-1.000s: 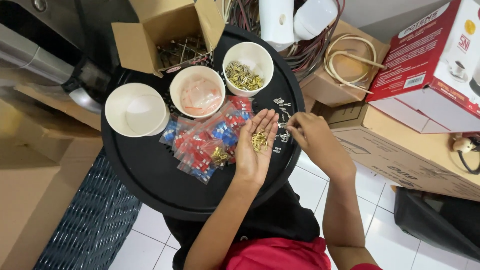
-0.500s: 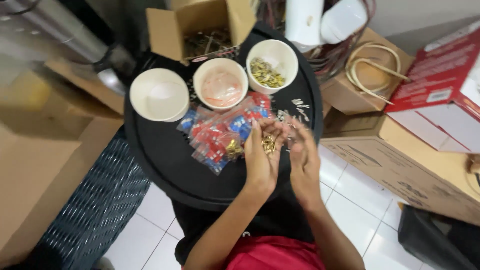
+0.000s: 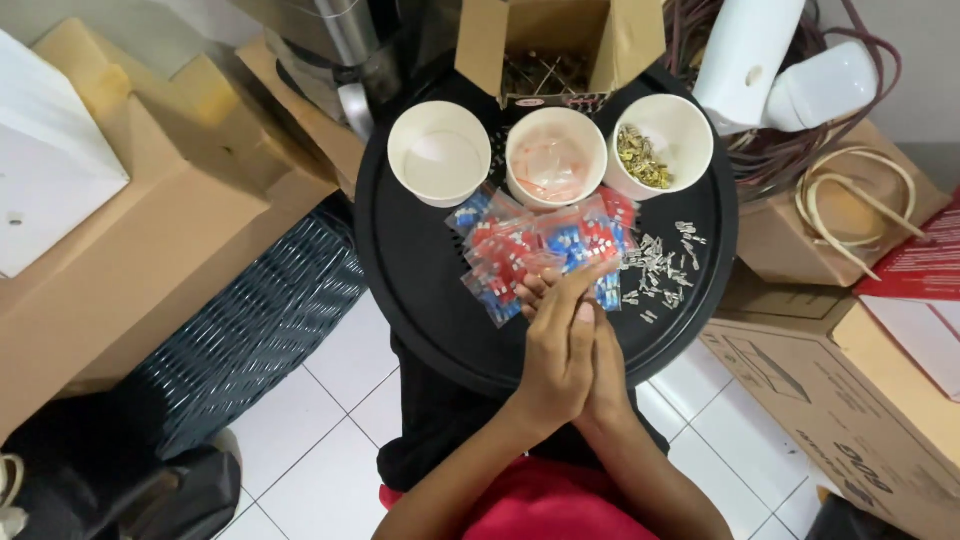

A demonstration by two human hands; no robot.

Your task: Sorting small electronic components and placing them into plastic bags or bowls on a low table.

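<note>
A: Where are our hands?

B: Pressed together, palm to palm, over the near part of the round black tabletop (image 3: 420, 290). Left hand (image 3: 555, 365) on top in the head view, right hand (image 3: 608, 375) mostly hidden under it.

A: Fingers?

B: Left fingers (image 3: 565, 290) are laid flat and close together against the right hand, tips over the edge of the pile of red and blue packets (image 3: 535, 250). Whether anything is held between the palms, we cannot tell; the gap is covered.

A: What's around the hands?

B: The packet pile sits mid-tabletop, just ahead of the fingertips. To the right of it, loose small metal terminals (image 3: 660, 268) are scattered on the black surface, just beside the hands.

A: Cups?

B: Three white paper cups in a row at the far side. Left cup (image 3: 439, 152) looks empty. Middle cup (image 3: 556, 157) holds something pale pink and translucent. Right cup (image 3: 662, 146) holds brass-coloured small parts. The packets touch the bases of the middle and right cups.

A: Beyond that?

B: An open cardboard box (image 3: 545, 45) with thin metal pieces sits at the far rim of the tabletop. Cardboard cartons stand on both sides, white tile floor below.
</note>
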